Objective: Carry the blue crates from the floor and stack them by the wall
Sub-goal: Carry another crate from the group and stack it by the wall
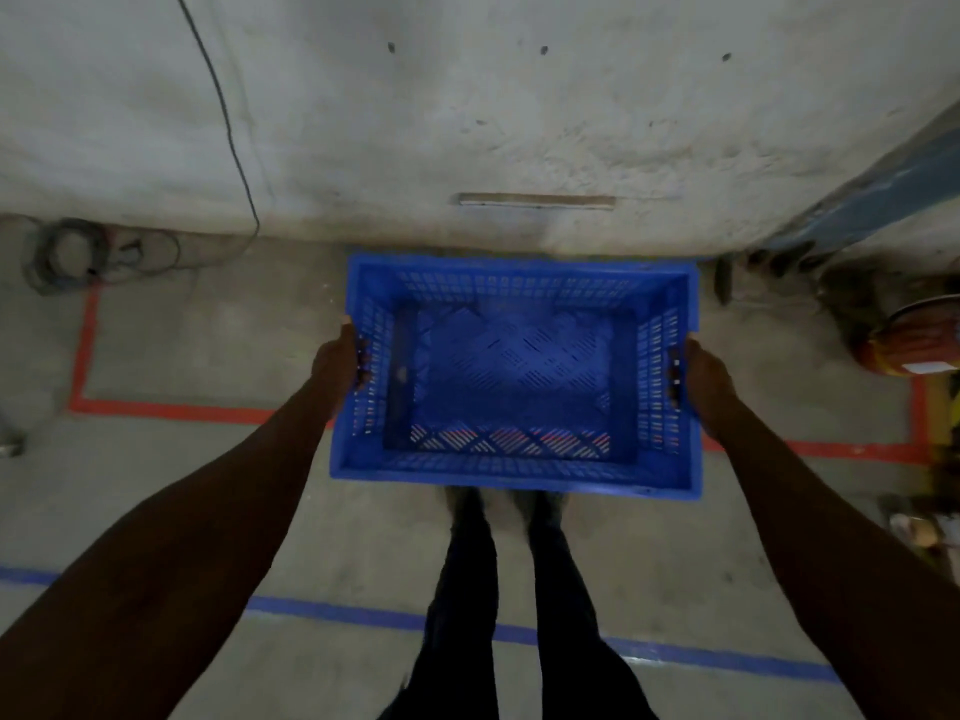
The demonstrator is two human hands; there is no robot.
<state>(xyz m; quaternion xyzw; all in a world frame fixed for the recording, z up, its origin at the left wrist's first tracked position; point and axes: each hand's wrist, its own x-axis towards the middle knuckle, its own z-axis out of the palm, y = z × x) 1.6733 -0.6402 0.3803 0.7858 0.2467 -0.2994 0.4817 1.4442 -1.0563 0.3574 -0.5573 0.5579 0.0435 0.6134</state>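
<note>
Left hand [340, 363] and right hand [701, 376] clamped on side handles of empty blue crate [514, 376], close before the wall [467, 122].

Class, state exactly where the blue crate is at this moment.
In the head view the blue crate is centre frame, held at its short ends by the left hand and right hand, close to the wall.
</note>
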